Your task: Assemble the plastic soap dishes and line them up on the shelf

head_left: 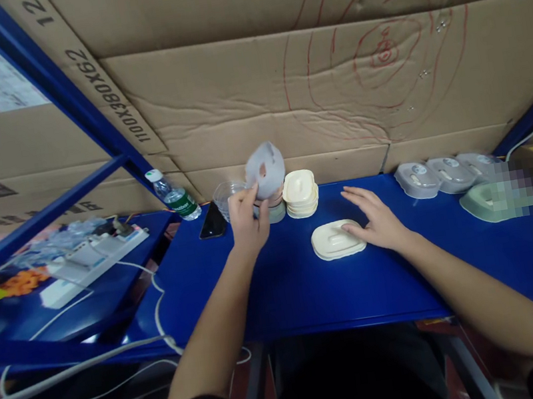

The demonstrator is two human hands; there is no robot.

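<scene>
Head view: the left hand (248, 222) has its fingers clamped on a frosted plastic cover (268, 165), raised near the back edge of the blue surface (288, 304). The right hand (386, 224) has fingers apart, thumb touching a cream oval lid (331, 243) between the front and back edges. Handling the cover seems the step; moving it would call for clearing the stacked cream lids (300, 193) beside it.

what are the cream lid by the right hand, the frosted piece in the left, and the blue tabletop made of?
Cream lid: likely molded plastic, satin; smooth, opaque, rounded edges.
Frosted piece: probably thin plastic, matte; looks milky and translucent.
Blue tabletop: perhaps painted metal, as the color is even and smooth; coated board remains possible.
</scene>
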